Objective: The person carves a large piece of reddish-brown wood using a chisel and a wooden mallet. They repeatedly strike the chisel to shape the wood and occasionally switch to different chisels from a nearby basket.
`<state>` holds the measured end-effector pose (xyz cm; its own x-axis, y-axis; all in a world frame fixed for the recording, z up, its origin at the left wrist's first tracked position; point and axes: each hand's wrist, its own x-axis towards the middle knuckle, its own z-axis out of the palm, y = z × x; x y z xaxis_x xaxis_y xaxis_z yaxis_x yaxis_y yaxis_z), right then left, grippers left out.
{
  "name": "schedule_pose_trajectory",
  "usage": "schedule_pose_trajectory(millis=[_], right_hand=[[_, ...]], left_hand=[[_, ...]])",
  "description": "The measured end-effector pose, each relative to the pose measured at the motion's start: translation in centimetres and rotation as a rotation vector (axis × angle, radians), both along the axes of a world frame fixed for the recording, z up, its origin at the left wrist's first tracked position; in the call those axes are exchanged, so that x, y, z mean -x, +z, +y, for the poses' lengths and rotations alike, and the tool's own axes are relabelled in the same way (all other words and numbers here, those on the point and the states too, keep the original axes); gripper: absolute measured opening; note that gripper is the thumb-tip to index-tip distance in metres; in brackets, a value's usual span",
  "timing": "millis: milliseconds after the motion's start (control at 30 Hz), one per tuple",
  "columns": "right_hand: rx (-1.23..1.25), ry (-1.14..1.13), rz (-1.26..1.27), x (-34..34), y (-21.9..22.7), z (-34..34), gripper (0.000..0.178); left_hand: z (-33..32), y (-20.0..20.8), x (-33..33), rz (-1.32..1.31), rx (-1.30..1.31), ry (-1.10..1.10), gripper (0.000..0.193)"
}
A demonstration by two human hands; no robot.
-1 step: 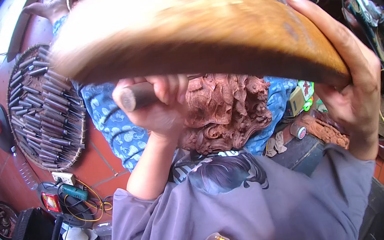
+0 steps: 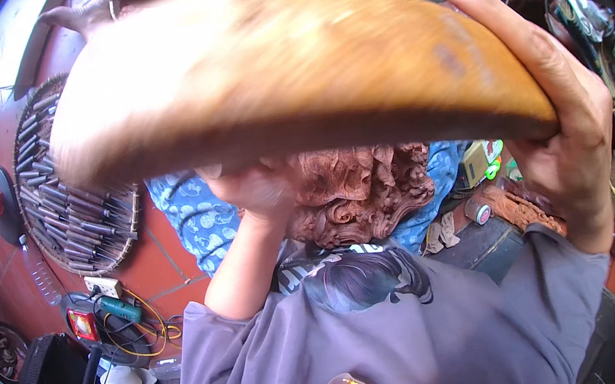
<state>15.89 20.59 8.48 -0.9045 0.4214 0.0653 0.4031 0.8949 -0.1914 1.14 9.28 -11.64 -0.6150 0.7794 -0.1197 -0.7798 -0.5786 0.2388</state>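
A big, smooth wooden mallet (image 2: 293, 78), pale and blurred by motion toward its left end, spans the upper middle. My right hand (image 2: 563, 114) is closed round its narrow right end, with the index finger stretched along the far side. Behind the mallet, my left hand (image 2: 257, 187) is a closed fist, partly hidden. It grips a carving chisel by its dark round handle, now nearly all covered by the mallet; the blade is out of sight. Beside this fist a reddish-brown wood carving (image 2: 369, 192) with deep folds and curls lies between my legs, clad in blue patterned cloth (image 2: 200, 220).
A round woven tray (image 2: 133, 240) full of chisels lies on the red tiled floor at left. Nearer are a plastic bottle (image 2: 40, 275), a power strip (image 2: 103, 288) and a green power tool (image 2: 121, 309) with cables. A small jar (image 2: 478, 211) stands at right.
The mallet has swung down and slightly left, covering the chisel handle's end and the upper part of my left fist. My left arm has barely moved.
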Motion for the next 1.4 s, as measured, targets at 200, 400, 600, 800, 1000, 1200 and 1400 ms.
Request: schedule_pose_trajectory(millis=[200, 400, 600, 800, 1000, 1200, 1400], right_hand=[[-0.336, 0.138, -0.169, 4.3, 2.6, -1.7, 0.052], [-0.351, 0.096, -0.249, 4.2, 3.2, -2.7, 0.05], [-0.367, 0.166, -0.162, 2.8, 2.6, -1.9, 0.052], [-0.281, 0.155, -0.172, 1.2, 3.0, -1.4, 0.054], [-0.161, 0.11, -0.117, -0.5, 2.2, -0.6, 0.049], [-0.281, 0.174, -0.194, -3.0, 3.0, -0.1, 0.055], [0.051, -0.455, 0.138, -11.2, -2.0, -1.4, 0.057]], left_hand=[[-1.5, -3.8, -1.9, 0.306, 0.427, 0.038, 0.066], [-1.8, -8.2, -2.4, 0.098, 0.058, -0.31, 0.07], [-2.5, -10.9, -2.6, -0.053, -0.133, -0.476, 0.074], [-3.5, -12.3, -2.6, -0.155, -0.285, -0.507, 0.078], [-4.7, -10.7, -1.3, -0.101, -0.077, -0.6, 0.078], [-3.5, -4.0, -2.1, -0.236, 0.535, -0.228, 0.036], [-2.7, 5.9, 4.0, 0.542, -0.228, -0.109, 0.062]])
